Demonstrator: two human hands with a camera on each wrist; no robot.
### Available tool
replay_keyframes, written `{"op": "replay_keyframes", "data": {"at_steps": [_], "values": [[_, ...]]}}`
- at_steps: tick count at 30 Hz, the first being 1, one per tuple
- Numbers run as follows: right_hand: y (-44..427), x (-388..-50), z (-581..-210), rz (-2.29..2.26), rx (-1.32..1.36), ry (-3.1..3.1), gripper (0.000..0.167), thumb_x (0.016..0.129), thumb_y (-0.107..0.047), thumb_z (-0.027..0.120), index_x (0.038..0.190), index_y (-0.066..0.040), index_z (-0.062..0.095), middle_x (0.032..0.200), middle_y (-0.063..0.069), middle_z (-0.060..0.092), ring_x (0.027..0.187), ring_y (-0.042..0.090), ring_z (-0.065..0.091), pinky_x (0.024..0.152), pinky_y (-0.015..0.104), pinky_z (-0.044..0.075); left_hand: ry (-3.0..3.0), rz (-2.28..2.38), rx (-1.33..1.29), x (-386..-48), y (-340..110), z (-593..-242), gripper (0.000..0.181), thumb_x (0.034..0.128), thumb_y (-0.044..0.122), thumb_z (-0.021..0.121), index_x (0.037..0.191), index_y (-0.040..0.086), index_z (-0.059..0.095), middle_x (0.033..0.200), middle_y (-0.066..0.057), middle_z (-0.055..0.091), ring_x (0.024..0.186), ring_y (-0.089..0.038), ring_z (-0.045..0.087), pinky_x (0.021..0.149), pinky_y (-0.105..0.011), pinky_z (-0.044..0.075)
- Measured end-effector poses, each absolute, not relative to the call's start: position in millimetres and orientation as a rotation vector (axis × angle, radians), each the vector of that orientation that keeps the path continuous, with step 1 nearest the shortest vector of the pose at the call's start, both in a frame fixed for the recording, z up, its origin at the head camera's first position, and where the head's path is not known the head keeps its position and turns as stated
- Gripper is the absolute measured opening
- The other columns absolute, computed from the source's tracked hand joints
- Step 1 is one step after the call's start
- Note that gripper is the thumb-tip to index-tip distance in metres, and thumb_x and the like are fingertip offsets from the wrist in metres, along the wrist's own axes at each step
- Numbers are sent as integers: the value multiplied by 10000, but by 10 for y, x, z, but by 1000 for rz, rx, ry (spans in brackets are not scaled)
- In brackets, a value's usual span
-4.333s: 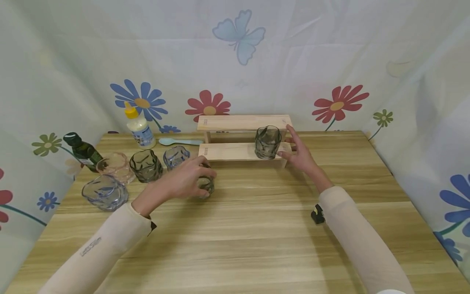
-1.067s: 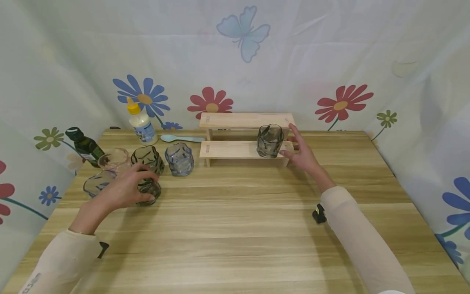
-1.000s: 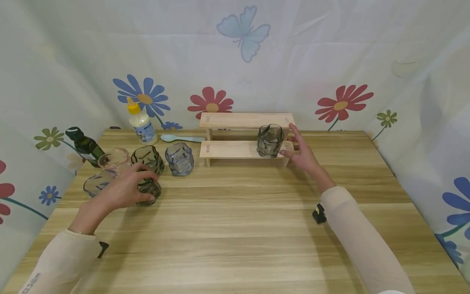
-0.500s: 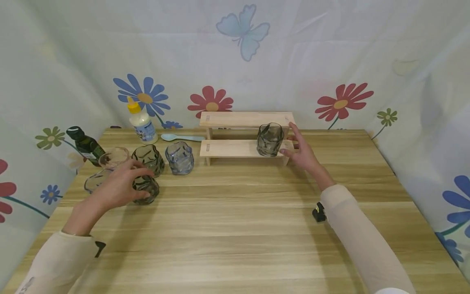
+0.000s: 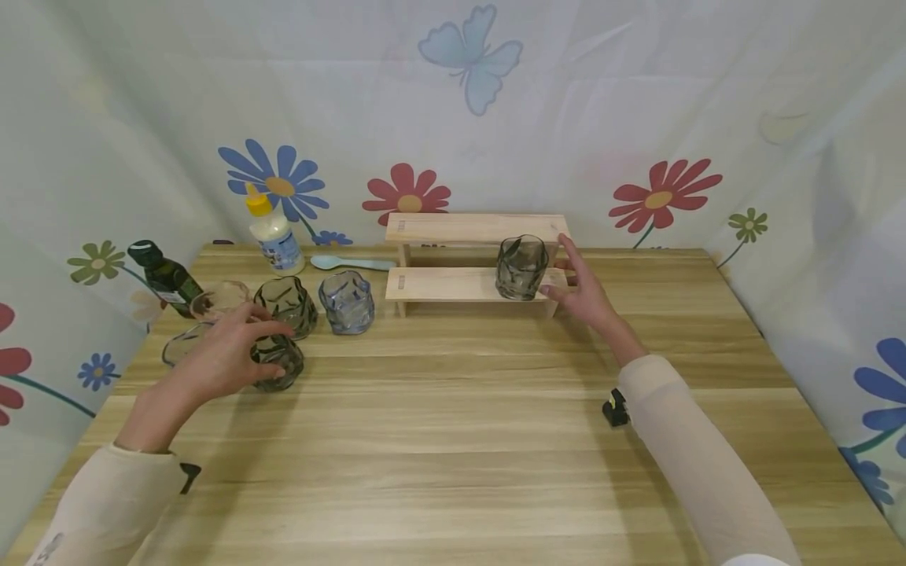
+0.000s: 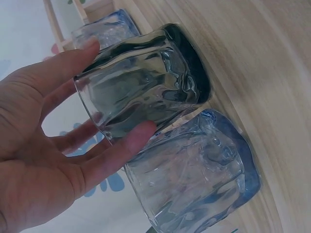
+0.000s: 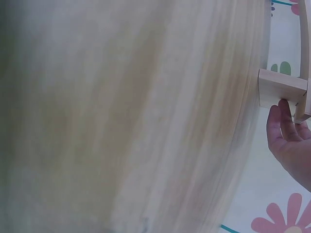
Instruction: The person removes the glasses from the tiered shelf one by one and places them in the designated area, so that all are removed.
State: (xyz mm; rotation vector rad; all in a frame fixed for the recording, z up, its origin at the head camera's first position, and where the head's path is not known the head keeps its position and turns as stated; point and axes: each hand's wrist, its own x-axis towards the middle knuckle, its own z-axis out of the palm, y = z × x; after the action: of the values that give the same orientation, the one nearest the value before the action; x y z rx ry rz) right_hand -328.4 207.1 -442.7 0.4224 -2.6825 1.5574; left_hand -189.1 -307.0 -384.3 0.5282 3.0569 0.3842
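Observation:
Near the table's left side, my left hand [image 5: 219,358] grips a dark grey faceted tumbler [image 5: 289,363] from above, thumb on the near side. The left wrist view shows thumb and fingers round the upper part of this tumbler [image 6: 146,82], beside a blue-tinted tumbler [image 6: 194,179]. Whether its base touches the table is hard to tell. My right hand [image 5: 583,297] touches the right end of a two-tier wooden shelf [image 5: 446,285], its fingers fairly straight against the side panel [image 7: 279,90] in the right wrist view. Another grey tumbler [image 5: 521,269] stands on the lower tier.
Behind my left hand stand a grey-green tumbler [image 5: 286,308], a clear blue one [image 5: 347,303] and a pinkish one [image 5: 219,297]. A blue-rimmed tumbler [image 5: 180,346] is partly hidden. Further back are a dark green bottle [image 5: 166,279], a yellow-capped bottle [image 5: 276,240] and a pale blue spoon [image 5: 350,262].
Over the last several seconds my left hand has carried the grey tumbler left from near the shelf to the other tumblers, then shifted slightly further left. My right hand stays at the shelf.

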Motion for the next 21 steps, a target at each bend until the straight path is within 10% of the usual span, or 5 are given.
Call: {"op": "replay_keyframes", "data": {"at_steps": [21], "values": [[2075,-3280,-4432,1555,419,-2691,943,940,-64,676,1613,-348,80,1509,287,405,1288,538,469,1019,643,428,3156,302,438,-1857,-2915,-3479,532,793,164,842,1278,45,660,1266,-291,502,1103,-501,503,825,-633,453]]}}
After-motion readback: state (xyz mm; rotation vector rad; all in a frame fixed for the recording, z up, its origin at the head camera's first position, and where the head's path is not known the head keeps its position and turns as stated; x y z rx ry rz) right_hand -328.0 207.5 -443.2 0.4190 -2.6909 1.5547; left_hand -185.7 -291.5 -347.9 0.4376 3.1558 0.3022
